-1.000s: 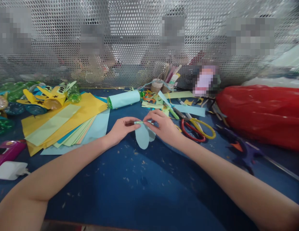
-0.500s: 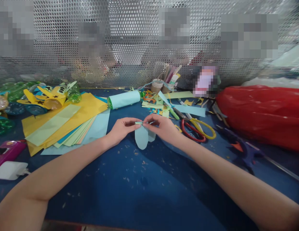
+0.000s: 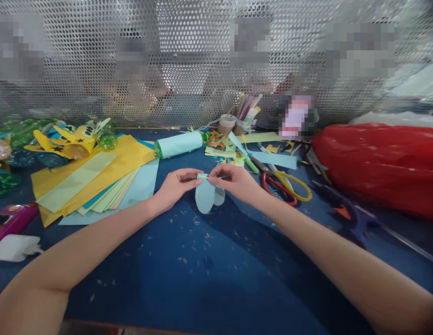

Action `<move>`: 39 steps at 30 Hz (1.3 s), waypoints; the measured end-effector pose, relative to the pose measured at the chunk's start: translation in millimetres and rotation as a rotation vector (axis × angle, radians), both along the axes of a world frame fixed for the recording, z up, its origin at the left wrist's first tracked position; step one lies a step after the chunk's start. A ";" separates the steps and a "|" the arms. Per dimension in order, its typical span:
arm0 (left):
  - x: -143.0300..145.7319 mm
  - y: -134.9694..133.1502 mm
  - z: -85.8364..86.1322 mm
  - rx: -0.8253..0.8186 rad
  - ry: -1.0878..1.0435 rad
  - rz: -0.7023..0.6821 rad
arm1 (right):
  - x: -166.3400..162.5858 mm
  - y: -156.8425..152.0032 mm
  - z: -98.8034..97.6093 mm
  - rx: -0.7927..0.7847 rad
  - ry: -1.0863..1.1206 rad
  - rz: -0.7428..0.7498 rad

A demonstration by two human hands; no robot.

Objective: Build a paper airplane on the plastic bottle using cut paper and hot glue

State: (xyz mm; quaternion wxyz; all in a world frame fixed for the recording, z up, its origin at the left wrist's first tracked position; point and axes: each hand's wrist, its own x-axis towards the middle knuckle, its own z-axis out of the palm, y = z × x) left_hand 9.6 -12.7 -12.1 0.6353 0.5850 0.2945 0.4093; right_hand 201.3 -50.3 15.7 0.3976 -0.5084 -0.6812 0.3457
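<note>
Between my two hands hangs a light blue paper cutout (image 3: 204, 199) with a rounded lower end and a narrow folded strip along its top. My left hand (image 3: 177, 187) pinches the top's left end between thumb and fingers. At the right end, my right hand (image 3: 237, 183) is closed in a pinch on the same paper. A second rounded light blue lobe (image 3: 219, 196) shows below my right fingers; whether it is joined to the first I cannot tell. Behind my hands lies a green bottle wrapped in light blue paper (image 3: 179, 144).
Coloured paper sheets (image 3: 129, 151) lie at left, near yellow paper-decorated bottles (image 3: 76, 142). Right of my hands are red-handled scissors (image 3: 279, 190), yellow-handled scissors (image 3: 296, 186) and paper scraps (image 3: 221, 151). A glue gun (image 3: 363, 216) and a red plastic bag (image 3: 380, 167) are farther right.
The paper's top edge has tilted, so its folded strip shows more openly. My left fingers have parted slightly from the right ones, and the cutout's lower end sits a little higher.
</note>
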 end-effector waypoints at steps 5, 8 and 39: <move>-0.1 -0.7 0.3 -0.009 0.003 0.020 | 0.8 1.1 -0.9 -0.053 0.025 0.006; -0.3 -1.4 1.3 -0.025 0.008 0.019 | 0.5 0.6 -0.1 -0.078 0.031 0.009; 2.9 -0.8 1.2 -0.180 -0.095 0.053 | 3.5 -7.1 0.1 0.022 0.028 -0.120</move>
